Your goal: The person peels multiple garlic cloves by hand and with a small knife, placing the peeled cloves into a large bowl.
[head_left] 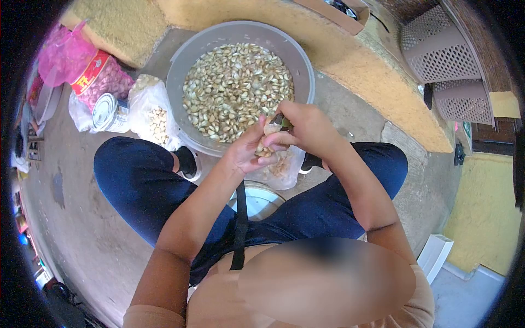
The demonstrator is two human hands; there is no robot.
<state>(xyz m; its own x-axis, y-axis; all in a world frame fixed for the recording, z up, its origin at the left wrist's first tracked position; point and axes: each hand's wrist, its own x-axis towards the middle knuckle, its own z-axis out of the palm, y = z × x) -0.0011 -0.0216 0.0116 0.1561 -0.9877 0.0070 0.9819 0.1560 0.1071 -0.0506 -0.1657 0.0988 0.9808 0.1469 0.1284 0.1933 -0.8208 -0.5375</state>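
One garlic clove was pinched between both hands, held just above the near rim of the basin and over the person's lap. The left hand was closed on the clove from below, fingers curled in tight. The right hand was closed as well, its thumb pressed to the clove and its fingers wrapped about a dark tool. Only a small bit of the tool showed, so its kind could not be told. Just beneath the hands hung a clear plastic bag with pale scraps inside. Beyond them the grey basin stood on the floor, filled with unpeeled cloves. Left of the basin lay a second clear bag holding pale cloves, a tin can on its side, a red mesh sack and a pink bag. The person's knees, in dark trousers, spread to either side of the basin's near edge.
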